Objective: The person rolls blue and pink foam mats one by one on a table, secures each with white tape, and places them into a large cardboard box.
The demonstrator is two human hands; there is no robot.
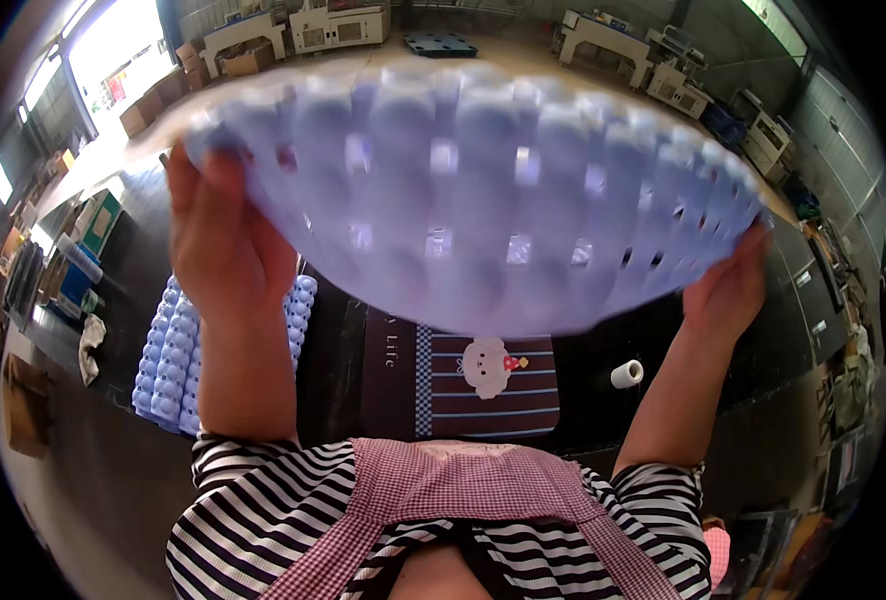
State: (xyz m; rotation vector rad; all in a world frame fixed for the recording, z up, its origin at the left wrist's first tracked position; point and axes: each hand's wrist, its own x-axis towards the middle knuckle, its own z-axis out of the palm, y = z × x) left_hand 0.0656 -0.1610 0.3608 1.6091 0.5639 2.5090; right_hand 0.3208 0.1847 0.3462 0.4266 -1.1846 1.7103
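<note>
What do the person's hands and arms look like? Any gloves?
Black-and-white striped sleeves end partway down the arms, leaving the forearms bare. The left hand and right hand wear no gloves, and I see no watch or bracelet.

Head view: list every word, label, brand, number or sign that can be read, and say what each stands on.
Dark mat: pale lettering runs sideways along its left part, its upper end at the sheet's edge; I don't copy printed words.
Lilac bumpy sheet: none to be seen.
White roll: none readable.
Background machines: any markings are too small to read.
</note>
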